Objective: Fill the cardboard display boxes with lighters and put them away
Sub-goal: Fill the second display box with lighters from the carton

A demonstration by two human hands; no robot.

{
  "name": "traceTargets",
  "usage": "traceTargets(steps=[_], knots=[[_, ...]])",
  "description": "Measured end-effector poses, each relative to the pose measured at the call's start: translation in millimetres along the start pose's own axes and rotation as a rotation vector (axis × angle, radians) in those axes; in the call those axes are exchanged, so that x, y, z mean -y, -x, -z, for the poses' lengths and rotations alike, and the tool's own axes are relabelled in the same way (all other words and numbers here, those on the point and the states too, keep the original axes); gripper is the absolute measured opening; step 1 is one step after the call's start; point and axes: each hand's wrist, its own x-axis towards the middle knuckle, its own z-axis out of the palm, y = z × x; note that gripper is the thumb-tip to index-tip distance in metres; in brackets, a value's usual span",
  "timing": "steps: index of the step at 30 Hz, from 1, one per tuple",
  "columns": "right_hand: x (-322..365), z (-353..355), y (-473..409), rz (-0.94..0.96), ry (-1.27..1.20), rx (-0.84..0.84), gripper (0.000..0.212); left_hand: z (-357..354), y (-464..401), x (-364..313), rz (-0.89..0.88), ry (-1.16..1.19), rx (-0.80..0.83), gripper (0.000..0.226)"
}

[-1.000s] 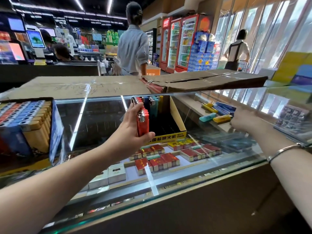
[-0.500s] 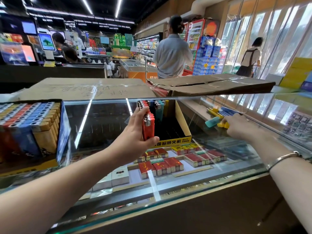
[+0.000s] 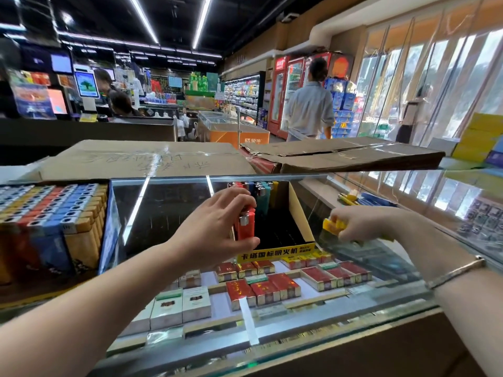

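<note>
A: Lighters (image 3: 246, 223), red ones, are pinched upright in the left hand (image 3: 217, 235), thumb below and fingers curled over the tops, at the near left corner of the display box (image 3: 298, 213).

B: Where is the box?

A: On the glass counter (image 3: 168, 213), at 12 o'clock from the person. A back row of red, blue, teal and yellow lighters stands in it.

B: And the right hand (image 3: 362, 224)?

A: At 2 o'clock, fingers curled tight round a yellow lighter (image 3: 333, 225), just right of the box. A full box (image 3: 51, 221) sits at 9 o'clock. Cigarette packs (image 3: 261, 289) lie under the glass.
</note>
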Motion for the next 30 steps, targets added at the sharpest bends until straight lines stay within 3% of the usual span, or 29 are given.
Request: traceTargets(steps=[3,7,9,11,16,21,26,30], knots=[[12,4,1,0.057,-0.134,-0.019,0.043,3,1,-1,-0.016,-0.082,-0.018,0.06],[23,9,-6,0.105,-0.432,-0.282,0.047,15,6,1,-0.043,-0.126,0.0,0.049],[36,16,-12,0.111,-0.709,-0.382,0.047,21,8,4,-0.043,-0.118,0.028,0.047],[54,26,-17,0.133,-0.973,-0.418,0.04,23,10,5,-0.047,-0.084,0.072,0.05],[101,34,-26,0.336,-1.314,-0.409,0.035,22,11,9,-0.071,0.045,0.163,0.066],[108,24,-23,0.471,-1.358,-0.528,0.03,22,10,9,-0.096,0.08,0.149,0.068],[100,18,-16,0.487,-1.377,-0.552,0.029,22,11,2,-0.195,-0.016,0.133,0.051],[105,16,-14,0.491,-1.355,-0.54,0.028,20,12,-4,-0.152,0.075,0.103,0.035]])
